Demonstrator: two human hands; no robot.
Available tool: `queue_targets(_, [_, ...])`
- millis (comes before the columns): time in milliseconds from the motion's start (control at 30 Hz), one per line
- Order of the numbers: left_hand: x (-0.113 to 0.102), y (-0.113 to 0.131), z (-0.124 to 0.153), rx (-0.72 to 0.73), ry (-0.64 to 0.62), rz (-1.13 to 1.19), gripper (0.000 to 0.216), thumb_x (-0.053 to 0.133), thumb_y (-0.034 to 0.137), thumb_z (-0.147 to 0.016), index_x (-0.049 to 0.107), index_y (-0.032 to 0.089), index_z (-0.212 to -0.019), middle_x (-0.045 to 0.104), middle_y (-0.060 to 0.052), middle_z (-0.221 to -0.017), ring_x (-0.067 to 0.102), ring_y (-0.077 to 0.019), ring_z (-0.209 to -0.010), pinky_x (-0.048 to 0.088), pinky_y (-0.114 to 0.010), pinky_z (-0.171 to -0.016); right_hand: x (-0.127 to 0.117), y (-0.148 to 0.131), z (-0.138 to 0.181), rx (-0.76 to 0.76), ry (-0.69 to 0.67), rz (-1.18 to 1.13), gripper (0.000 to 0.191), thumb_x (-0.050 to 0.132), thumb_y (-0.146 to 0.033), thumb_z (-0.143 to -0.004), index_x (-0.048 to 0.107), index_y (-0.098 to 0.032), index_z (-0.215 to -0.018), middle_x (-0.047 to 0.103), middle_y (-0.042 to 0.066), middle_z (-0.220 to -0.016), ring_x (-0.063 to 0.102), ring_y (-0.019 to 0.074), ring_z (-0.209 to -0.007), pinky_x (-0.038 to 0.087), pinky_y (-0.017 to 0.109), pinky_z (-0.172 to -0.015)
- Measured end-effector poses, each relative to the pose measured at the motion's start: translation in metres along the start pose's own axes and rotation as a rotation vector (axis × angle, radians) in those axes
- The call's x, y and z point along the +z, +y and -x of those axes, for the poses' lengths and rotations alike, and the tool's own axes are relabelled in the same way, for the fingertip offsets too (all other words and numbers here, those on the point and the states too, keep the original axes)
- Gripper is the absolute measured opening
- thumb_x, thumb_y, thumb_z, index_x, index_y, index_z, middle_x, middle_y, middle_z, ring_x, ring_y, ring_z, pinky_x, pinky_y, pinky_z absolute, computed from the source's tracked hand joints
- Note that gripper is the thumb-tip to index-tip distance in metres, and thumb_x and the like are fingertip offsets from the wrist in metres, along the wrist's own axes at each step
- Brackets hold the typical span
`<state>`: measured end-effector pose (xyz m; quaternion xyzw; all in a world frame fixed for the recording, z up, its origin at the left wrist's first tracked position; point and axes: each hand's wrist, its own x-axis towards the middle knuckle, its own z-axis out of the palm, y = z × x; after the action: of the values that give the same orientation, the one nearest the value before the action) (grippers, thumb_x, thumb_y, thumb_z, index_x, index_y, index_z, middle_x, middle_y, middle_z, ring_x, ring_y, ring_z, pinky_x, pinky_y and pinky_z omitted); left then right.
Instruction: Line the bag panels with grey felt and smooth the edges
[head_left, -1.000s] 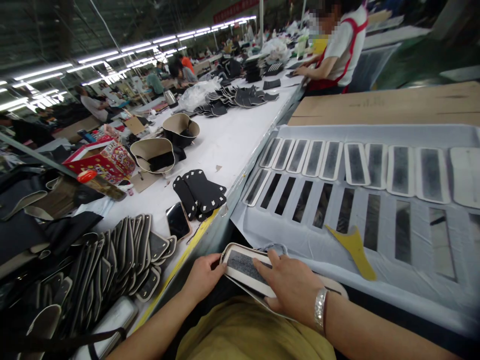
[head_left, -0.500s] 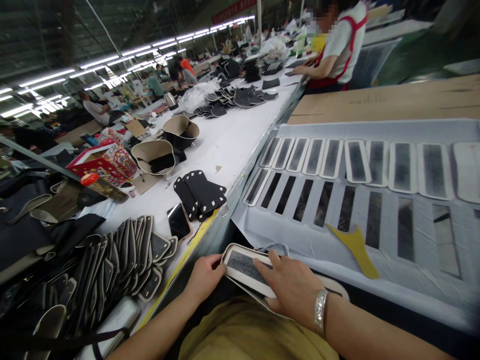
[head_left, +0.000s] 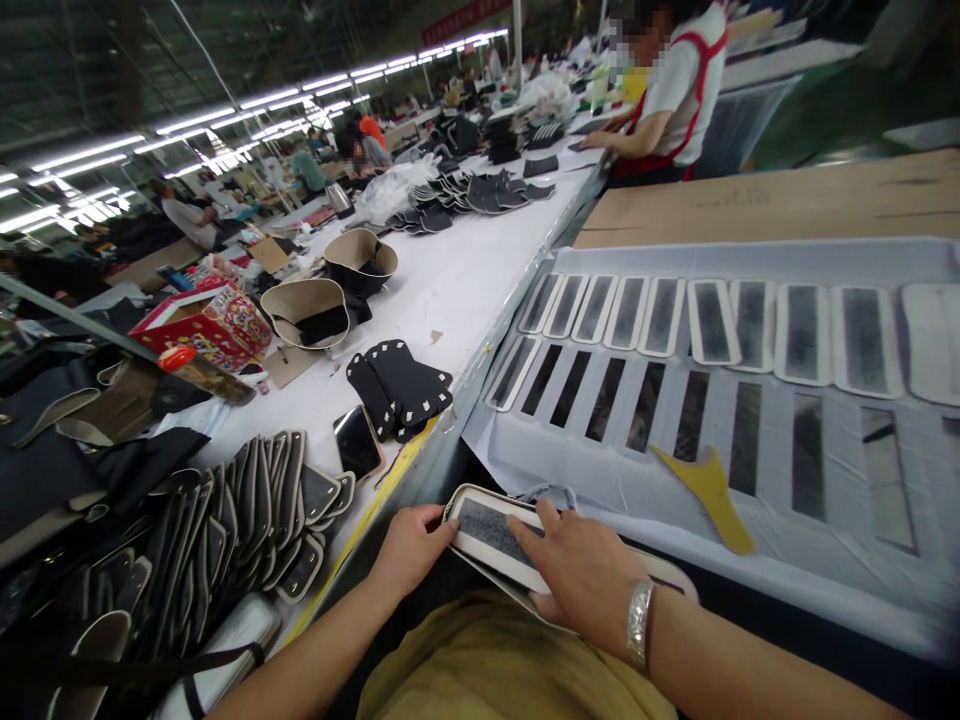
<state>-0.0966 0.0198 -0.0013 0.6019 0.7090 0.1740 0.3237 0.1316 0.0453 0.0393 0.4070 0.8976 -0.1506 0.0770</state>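
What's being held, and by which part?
A pale panel: the left hand pinches its left end; the right hand lies across its top, grip unclear.

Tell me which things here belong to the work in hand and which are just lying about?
Seemingly part of the work:
pale-edged panel, at the left hand and under the right hand
similar panels laid out on the right

Probably just lying about:
phone
red box
orange-capped bottle

We can read no text. The characters on the long red hanging banner [head_left: 463, 18] and the faint marks on the flat brown cardboard sheet [head_left: 780, 203] are too blurred for us.
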Motion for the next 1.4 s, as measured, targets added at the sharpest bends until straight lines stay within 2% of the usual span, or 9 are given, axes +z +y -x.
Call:
queue_targets(233, [-0.004, 0.004, 0.000, 0.025, -0.050, -0.029, 0.031, 0.049, 0.035, -0.080, 0.070, 0.014, -0.073, 0.066, -0.002, -0.068, 0.056, -0.0183, -0.067, 0.035, -0.023, -0.057, 0.004, 0.000, 0.000, -0.024, 0.013, 0.007, 0.065, 0.066, -0.030, -0.065, 0.048, -0.021, -0.127, 0.055, 0.015, -0.105, 0.058, 0.0275, -0.078, 0.045, 0.035, -0.063])
queue_targets(700, [-0.003, 0.002, 0.003, 0.012, -0.030, -0.007, 0.033, 0.050, 0.038, -0.080, 0.072, 0.013, -0.079, 0.065, -0.001, -0.067, 0.058, -0.0189, -0.068, 0.037, -0.023, -0.059, 0.003, -0.002, 0.003, -0.028, 0.025, -0.013, 0.064, 0.067, -0.028, -0.065, 0.048, -0.020, -0.126, 0.054, 0.015, -0.103, 0.058, 0.0289, -0.078, 0.045, 0.037, -0.062])
queue_targets(800, [-0.002, -0.002, 0.002, -0.047, -0.026, 0.151, 0.034, 0.052, 0.041, -0.078, 0.071, 0.013, -0.073, 0.063, 0.000, -0.063, 0.056, -0.0182, -0.067, 0.040, -0.024, -0.061, 0.002, -0.002, 0.002, -0.024, 0.018, -0.016, 0.061, 0.066, -0.028, -0.066, 0.050, -0.020, -0.124, 0.054, 0.015, -0.103, 0.058, 0.0289, -0.078, 0.045, 0.037, -0.062])
queue_targets(900, [0.000, -0.008, 0.000, -0.244, -0.017, 0.522, 0.032, 0.058, 0.042, -0.073, 0.067, 0.012, -0.065, 0.061, -0.001, -0.061, 0.057, -0.0178, -0.066, 0.046, -0.027, -0.065, 0.003, -0.001, 0.001, -0.031, 0.022, -0.022, 0.060, 0.065, -0.028, -0.066, 0.050, -0.020, -0.124, 0.055, 0.015, -0.102, 0.058, 0.0290, -0.077, 0.045, 0.038, -0.062])
queue_targets(967, [0.001, -0.010, -0.002, -0.326, -0.015, 0.674, 0.031, 0.060, 0.042, -0.070, 0.065, 0.012, -0.064, 0.062, -0.002, -0.063, 0.058, -0.0175, -0.066, 0.048, -0.029, -0.068, 0.003, 0.000, 0.001, -0.030, 0.024, -0.029, 0.061, 0.065, -0.029, -0.066, 0.050, -0.021, -0.124, 0.055, 0.014, -0.101, 0.058, 0.0290, -0.077, 0.045, 0.038, -0.061])
queue_targets(1200, [-0.003, -0.016, -0.011, -0.318, -0.102, 0.773, 0.035, 0.072, 0.045, -0.061, 0.067, 0.011, -0.069, 0.064, -0.003, -0.070, 0.058, -0.0155, -0.069, 0.049, -0.029, -0.071, 0.004, 0.001, 0.000, -0.021, 0.006, -0.012, 0.065, 0.065, -0.029, -0.066, 0.046, -0.021, -0.128, 0.053, 0.015, -0.104, 0.058, 0.0284, -0.079, 0.045, 0.037, -0.062])
queue_targets(1400, [-0.009, -0.020, -0.020, -0.352, -0.195, 0.805, 0.036, 0.077, 0.044, -0.057, 0.066, 0.010, -0.066, 0.063, -0.002, -0.064, 0.058, -0.0135, -0.064, 0.049, -0.030, -0.072, 0.004, 0.001, 0.000, -0.018, -0.005, -0.006, 0.064, 0.064, -0.028, -0.066, 0.047, -0.022, -0.128, 0.054, 0.014, -0.103, 0.058, 0.0274, -0.075, 0.045, 0.036, -0.061])
